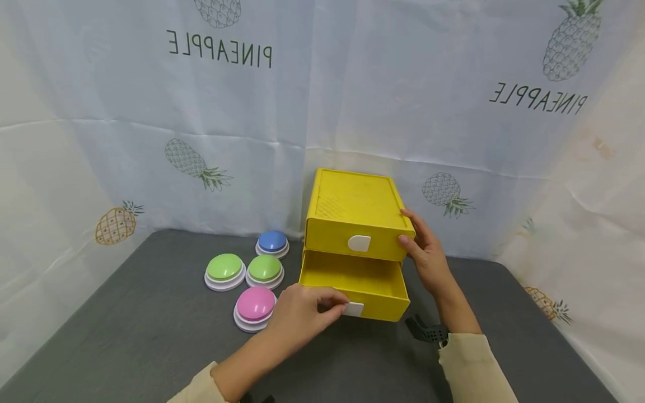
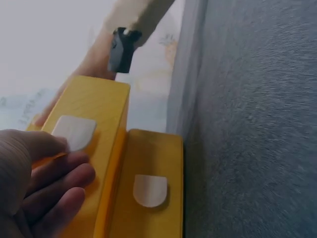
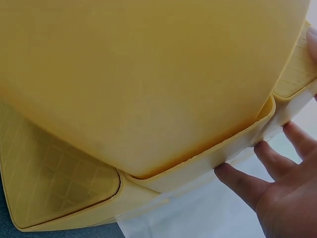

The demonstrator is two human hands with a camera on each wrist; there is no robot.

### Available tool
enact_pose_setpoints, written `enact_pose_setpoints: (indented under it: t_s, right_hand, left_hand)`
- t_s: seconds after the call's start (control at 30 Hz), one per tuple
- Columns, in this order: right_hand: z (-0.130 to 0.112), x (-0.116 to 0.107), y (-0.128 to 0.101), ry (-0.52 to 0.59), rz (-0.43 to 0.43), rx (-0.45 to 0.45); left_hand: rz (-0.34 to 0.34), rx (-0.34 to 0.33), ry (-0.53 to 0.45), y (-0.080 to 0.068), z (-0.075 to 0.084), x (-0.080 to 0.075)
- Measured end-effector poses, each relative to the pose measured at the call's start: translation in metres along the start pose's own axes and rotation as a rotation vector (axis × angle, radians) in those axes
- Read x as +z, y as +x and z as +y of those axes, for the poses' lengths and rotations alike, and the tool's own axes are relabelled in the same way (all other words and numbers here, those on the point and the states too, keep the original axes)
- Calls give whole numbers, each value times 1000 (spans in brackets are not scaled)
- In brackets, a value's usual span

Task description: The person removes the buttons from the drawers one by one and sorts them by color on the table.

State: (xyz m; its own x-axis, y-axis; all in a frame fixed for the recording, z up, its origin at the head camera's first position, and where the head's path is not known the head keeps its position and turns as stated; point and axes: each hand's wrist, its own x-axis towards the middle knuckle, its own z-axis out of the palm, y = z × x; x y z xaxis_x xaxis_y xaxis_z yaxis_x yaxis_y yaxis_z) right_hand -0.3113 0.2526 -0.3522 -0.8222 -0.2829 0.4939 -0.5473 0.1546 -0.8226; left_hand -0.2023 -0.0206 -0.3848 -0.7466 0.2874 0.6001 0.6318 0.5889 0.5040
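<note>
Now the left hand (image 1: 297,313) is pinching the bottom drawer (image 1: 355,285) tab while the right hand (image 1: 425,252), fingers straight, is steadying the yellow box (image 1: 355,210); pulling too hard could be tipping it.

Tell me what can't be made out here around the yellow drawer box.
- Lower drawer interior: head view, its front wall hides the floor.
- Upper drawer: shut, contents unseen.
- Left hand: fingertips cover part of the white handle tab.
- Right hand: right wrist view crops it.
</note>
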Motion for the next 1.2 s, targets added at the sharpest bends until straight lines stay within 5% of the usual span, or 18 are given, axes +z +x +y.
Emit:
enact_pose_setpoints:
  t_s: [0.47,0.87,1.2]
  right_hand:
    - [1,-2,-5,29,9,11]
    - [6,11,-9,8,-10,-12]
    - [30,51,-22,-157,210,119]
  left_hand:
    - [82,-21,102,37,-24,21]
    - [149,-77,100,42,-31,29]
    - [193,-73,100,46,-35,26]
